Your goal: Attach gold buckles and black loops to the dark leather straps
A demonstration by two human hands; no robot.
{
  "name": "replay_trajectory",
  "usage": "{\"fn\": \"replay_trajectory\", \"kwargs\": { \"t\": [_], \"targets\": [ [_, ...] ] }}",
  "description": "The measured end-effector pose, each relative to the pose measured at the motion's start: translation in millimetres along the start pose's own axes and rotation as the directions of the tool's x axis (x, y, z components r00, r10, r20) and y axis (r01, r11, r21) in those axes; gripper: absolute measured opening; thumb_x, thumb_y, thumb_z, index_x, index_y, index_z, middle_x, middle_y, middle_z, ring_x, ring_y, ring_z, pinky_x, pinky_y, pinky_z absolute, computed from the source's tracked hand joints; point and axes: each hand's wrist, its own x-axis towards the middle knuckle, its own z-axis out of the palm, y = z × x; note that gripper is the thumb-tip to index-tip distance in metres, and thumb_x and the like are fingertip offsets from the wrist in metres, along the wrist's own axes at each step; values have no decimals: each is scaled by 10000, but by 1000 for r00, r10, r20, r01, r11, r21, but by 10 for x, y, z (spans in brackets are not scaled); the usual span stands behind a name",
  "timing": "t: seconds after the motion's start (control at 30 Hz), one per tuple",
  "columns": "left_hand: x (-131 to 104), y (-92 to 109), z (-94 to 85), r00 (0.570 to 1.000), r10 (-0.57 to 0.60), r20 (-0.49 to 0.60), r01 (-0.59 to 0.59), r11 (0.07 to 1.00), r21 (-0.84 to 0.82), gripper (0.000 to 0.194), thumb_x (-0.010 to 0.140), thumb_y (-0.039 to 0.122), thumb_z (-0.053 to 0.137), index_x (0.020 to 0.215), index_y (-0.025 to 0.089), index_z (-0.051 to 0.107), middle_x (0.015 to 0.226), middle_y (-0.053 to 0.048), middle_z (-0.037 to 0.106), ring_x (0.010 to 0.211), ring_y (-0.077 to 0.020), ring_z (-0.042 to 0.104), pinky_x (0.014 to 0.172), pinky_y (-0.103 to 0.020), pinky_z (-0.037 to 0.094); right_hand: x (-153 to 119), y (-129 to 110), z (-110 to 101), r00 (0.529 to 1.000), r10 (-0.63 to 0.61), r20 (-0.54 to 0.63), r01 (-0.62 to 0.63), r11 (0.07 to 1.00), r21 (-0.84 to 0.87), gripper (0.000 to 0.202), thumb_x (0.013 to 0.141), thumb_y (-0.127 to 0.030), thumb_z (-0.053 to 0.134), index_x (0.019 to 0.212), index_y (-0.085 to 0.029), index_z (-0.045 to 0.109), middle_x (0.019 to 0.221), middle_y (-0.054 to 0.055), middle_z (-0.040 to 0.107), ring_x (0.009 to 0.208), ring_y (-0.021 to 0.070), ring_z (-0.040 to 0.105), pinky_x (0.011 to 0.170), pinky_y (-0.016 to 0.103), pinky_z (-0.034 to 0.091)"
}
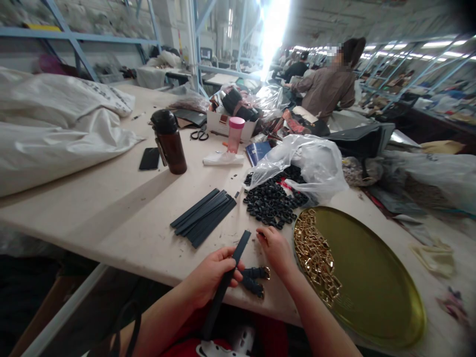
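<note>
My left hand [219,275] is closed around a dark strap [243,245], thumb on top, with the strap's far end pointing up and away. To its right, my right hand [275,248] has thumb and fingers drawn together near that end, apart from it; whatever may be between the fingertips is too small to make out. Just beyond lies a heap of small black loops [269,201]. Two dark strap pieces with gold buckles [256,272] rest at the table edge beside my left hand. More flat dark strips [204,215] lie stacked farther left.
A gold round tray [375,267] on the right bears a pile of gold buckles [314,253]. A clear plastic bag [316,158] covers part of the loops. Farther back stand a brown bottle [169,144], a phone [149,158], scissors [200,134] and a pink-lidded cup [235,136]. A person [329,89] stands beyond.
</note>
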Motion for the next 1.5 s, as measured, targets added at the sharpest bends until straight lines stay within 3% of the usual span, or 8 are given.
{"fn": "replay_trajectory", "kwargs": {
  "t": [0.17, 0.3, 0.43, 0.8, 0.97, 1.1, 1.27, 1.5],
  "targets": [
    [-15, -42, 6, 994, 110, 22, -111, 993, 31, 303, 740, 281, 566, 1000, 126, 546, 532, 79, 448, 402, -30, 378, 399, -144, 275, -217, -116, -67, 989, 140, 37, -143, 907, 397, 315, 852, -393, 427, 990, -150, 572, 728, 33, 610, 625, 151, 581, 601, 281, 464],
    [-50, 0, 32, 976, 219, -4, -219, 976, 1, 323, 750, 356, 574, 973, 124, 545, 470, 102, 380, 380, -37, 324, 400, -161, 253, -424, -289, -99, 923, 276, 267, -361, 385, 850, 342, 701, -375, 669, 973, -180, 597, 735, -3, 596, 639, 122, 576, 644, 269, 463],
    [-83, 55, 65, 927, 358, -115, -355, 934, 40, 303, 787, 418, 503, 823, 128, 579, 515, 57, 471, 449, -72, 427, 453, -189, 330, -571, -408, -78, 897, 300, 324, -379, 149, 913, 250, 629, -335, 744, 777, -177, 619, 636, -37, 570, 566, 88, 540, 588, 225, 442],
    [-123, 274, 87, 654, 660, -369, -685, 724, 80, 285, 801, 450, 506, 786, 171, 558, 708, 10, 577, 625, -104, 532, 566, -201, 448, -757, -488, 7, 896, 266, 356, -368, -7, 930, 267, 617, -368, 749, 725, -169, 606, 631, -14, 608, 467, 68, 503, 464, 190, 413],
    [-82, 247, 95, 558, 752, -351, -744, 641, 188, 267, 831, 442, 458, 843, 186, 532, 810, -2, 566, 705, -126, 562, 585, -219, 479, -783, -557, 61, 876, 327, 356, -335, -120, 935, 317, 612, -413, 743, 765, -170, 608, 583, -21, 576, 474, 71, 484, 429, 172, 379],
    [-117, 140, 157, 604, 746, -281, -655, 665, 358, 240, 812, 409, 494, 841, 172, 527, 795, -10, 561, 675, -125, 562, 602, -223, 477, -771, -606, 57, 865, 364, 345, -300, -176, 938, 303, 602, -390, 756, 751, -183, 593, 578, -33, 572, 473, 62, 472, 432, 163, 366],
    [-137, -36, 214, 817, 571, -77, -495, 764, 414, 144, 753, 314, 561, 788, 176, 537, 650, 29, 542, 574, -121, 545, 567, -225, 455, -771, -582, 107, 843, 438, 312, -320, -55, 946, 305, 610, -406, 743, 764, -177, 613, 558, -38, 568, 446, 64, 460, 426, 176, 366],
    [-54, -184, 153, 809, 585, -59, -484, 720, 498, 64, 773, 249, 511, 768, 190, 535, 693, 21, 554, 644, -142, 575, 641, -241, 453, -806, -586, 112, 842, 453, 292, -360, 68, 931, 386, 657, -408, 710, 958, -176, 650, 634, -20, 613, 540, 78, 535, 538, 194, 459]
  ]
}}
